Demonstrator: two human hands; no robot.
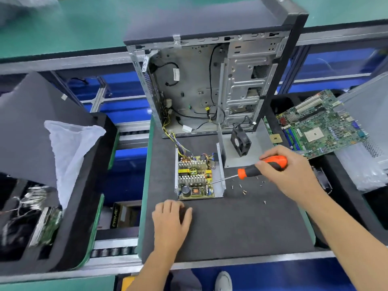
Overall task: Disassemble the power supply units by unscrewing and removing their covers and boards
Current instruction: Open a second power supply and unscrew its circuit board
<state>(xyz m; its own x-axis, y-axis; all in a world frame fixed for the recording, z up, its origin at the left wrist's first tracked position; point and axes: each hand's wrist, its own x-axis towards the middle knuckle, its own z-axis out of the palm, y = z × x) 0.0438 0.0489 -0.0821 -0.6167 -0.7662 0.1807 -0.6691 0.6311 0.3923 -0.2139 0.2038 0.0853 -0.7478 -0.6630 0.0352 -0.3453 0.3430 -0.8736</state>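
Left hand (171, 220) flat on mat (231, 227), fingers relaxed, just below opened PSU (196, 177). Right hand (291, 171) grips orange screwdriver (262, 166), tip at PSU board's right edge. Loose screws (241, 186) under shaft. PC case (210, 80) beyond.

Under my left hand (171, 219): dark grey mat (231, 223), matt, felt-like, slightly rough. Just ahead of it I see open power supply unit (196, 177): dull bare sheet-metal walls, yellow-green circuit board with ribbed, satin aluminium heatsinks. My right hand (291, 171) grips orange-and-black screwdriver (262, 166): glossy plastic handle, shiny steel shaft. Below that hand: small bright metal screws (241, 186). Beyond both hands: grey computer case (212, 80), unpainted galvanised-looking steel inside, matt black outer panel. Far left of left hand: translucent, crinkled white plastic bag (71, 148).
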